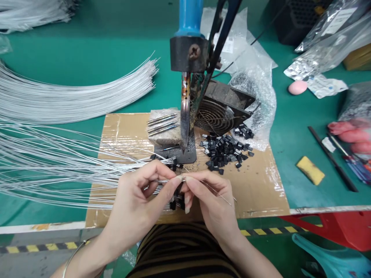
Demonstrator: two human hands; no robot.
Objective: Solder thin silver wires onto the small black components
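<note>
My left hand [145, 197] pinches a thin grey wire between thumb and forefinger, close to its end. Touching it fingertip to fingertip, my right hand [211, 197] pinches the same wire end, and fine strands poke out past its fingers. What exactly lies between the fingertips is too small to make out. Under and left of my hands spreads a loose bunch of grey wires [58, 170], several with black connectors [174, 162] on their ends. Just beyond my hands a soldering iron [185, 112] points tip-down over a dark metal plate [188, 154].
A pile of black connectors [226, 152] sits right on the cardboard [257, 193], before a dark fan [217, 112]. Metal rods rest on a pale block [164, 127]. Further out are a wire bundle [87, 100], bubble wrap [257, 92], a yellow sponge [310, 170] and a black stick [333, 159].
</note>
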